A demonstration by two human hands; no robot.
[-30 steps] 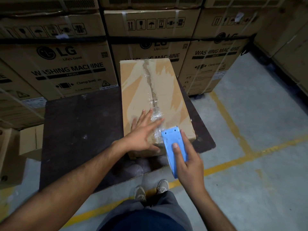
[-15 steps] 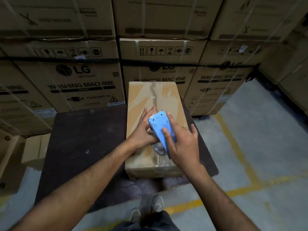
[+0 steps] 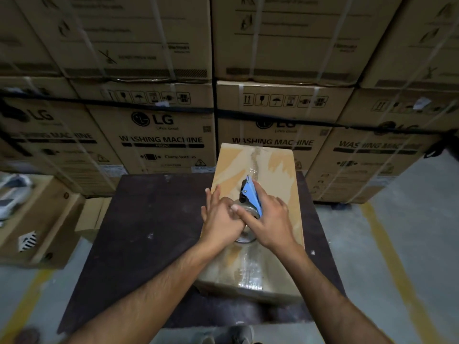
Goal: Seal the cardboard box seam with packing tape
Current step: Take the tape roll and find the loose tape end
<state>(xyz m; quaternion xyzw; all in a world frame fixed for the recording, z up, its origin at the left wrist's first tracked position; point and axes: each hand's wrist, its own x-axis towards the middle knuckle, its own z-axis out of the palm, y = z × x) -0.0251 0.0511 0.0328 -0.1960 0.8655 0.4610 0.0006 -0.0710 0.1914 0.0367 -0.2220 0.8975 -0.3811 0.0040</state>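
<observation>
On the brown cardboard box (image 3: 278,175), mid-seam, the right hand (image 3: 270,219) has its grip clamped on the blue plastic tape dispenser (image 3: 252,194); the left hand (image 3: 221,219) lies flat beside it, fingers apart, apparently touching it.

The right hand (image 3: 269,220) hides most of the tape roll (image 3: 246,235); carton lettering (image 3: 59,136) is blurred.

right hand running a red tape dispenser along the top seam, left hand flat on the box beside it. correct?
Wrong on colour only. The head view shows the tape dispenser is blue, not red. The right hand does grip it on the cardboard box seam, left hand flat beside it.
</observation>
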